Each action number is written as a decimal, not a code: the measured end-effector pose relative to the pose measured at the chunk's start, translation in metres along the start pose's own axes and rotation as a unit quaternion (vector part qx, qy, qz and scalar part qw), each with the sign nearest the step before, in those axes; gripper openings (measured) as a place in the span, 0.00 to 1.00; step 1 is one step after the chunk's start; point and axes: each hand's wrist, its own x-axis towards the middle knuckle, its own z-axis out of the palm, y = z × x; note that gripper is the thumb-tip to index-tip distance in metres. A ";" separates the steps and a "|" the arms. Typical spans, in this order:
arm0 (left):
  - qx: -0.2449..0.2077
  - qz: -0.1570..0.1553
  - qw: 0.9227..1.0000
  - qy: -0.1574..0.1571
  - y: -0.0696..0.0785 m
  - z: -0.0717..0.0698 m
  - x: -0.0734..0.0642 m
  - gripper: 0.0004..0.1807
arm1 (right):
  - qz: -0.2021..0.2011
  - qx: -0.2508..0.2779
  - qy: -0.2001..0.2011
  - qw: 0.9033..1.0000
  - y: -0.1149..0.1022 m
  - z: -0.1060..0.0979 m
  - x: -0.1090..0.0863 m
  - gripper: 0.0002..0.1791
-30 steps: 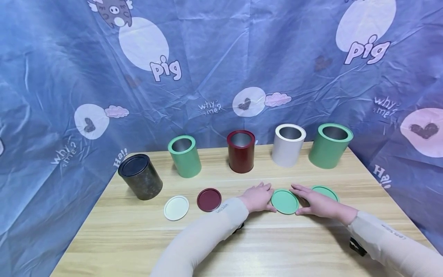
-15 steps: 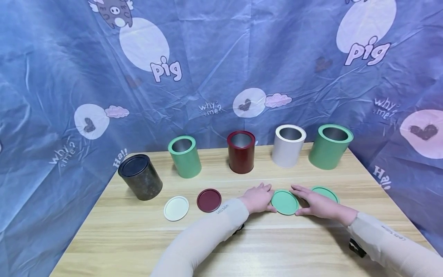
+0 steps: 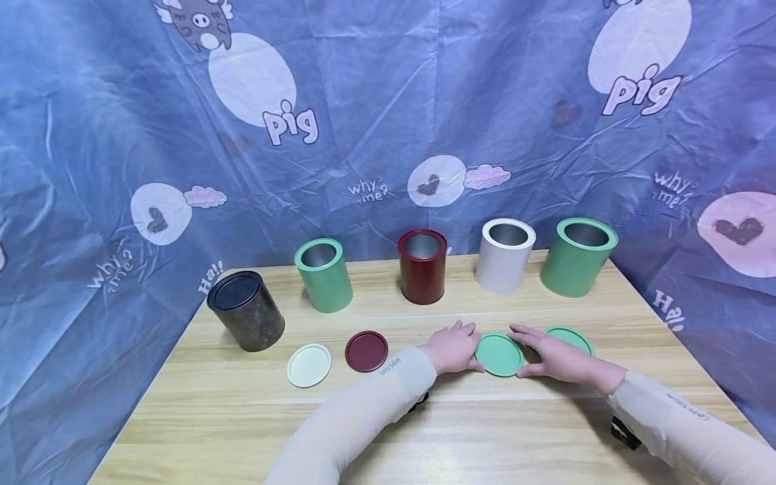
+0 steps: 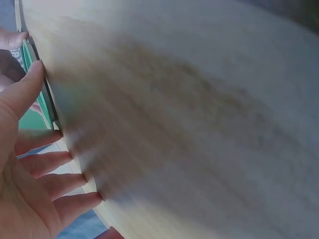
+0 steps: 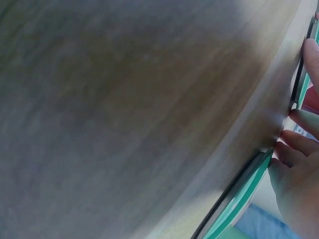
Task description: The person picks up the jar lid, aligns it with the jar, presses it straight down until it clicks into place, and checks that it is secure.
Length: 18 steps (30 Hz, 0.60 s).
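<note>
A green lid lies flat on the table between my two hands in the head view. My left hand rests at its left edge, thumb near and fingers beyond, fairly straight. At the right edge, my right hand touches the rim with thumb and fingertips. In the left wrist view, the thumb and index finger are at the lid, and the other fingertips meet the tabletop. A second green lid is partly hidden behind my right hand; the right wrist view shows that lid beside the outer fingers.
Along the back stand a small green can, a dark red can, a white can and a larger green can. A black can is at left. A white lid and dark red lid lie nearby.
</note>
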 end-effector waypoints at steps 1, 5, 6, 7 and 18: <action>0.000 0.001 1.000 0.000 0.000 0.000 0.000 0.37 | 0.001 0.000 -0.003 1.000 0.000 0.000 0.000 0.42; 0.001 0.003 1.000 0.002 -0.001 0.000 -0.001 0.36 | 0.005 -0.001 -0.007 1.000 0.000 -0.001 0.001 0.42; 0.000 0.004 1.000 0.002 -0.001 -0.001 -0.001 0.36 | 0.001 -0.002 -0.006 1.000 -0.001 -0.002 0.001 0.42; -0.002 0.004 1.000 0.003 -0.001 0.000 -0.001 0.36 | -0.002 -0.004 -0.005 1.000 -0.001 -0.002 0.001 0.42; -0.013 0.010 1.000 0.003 -0.002 0.002 0.003 0.36 | -0.005 0.006 -0.001 1.000 -0.001 -0.002 0.000 0.43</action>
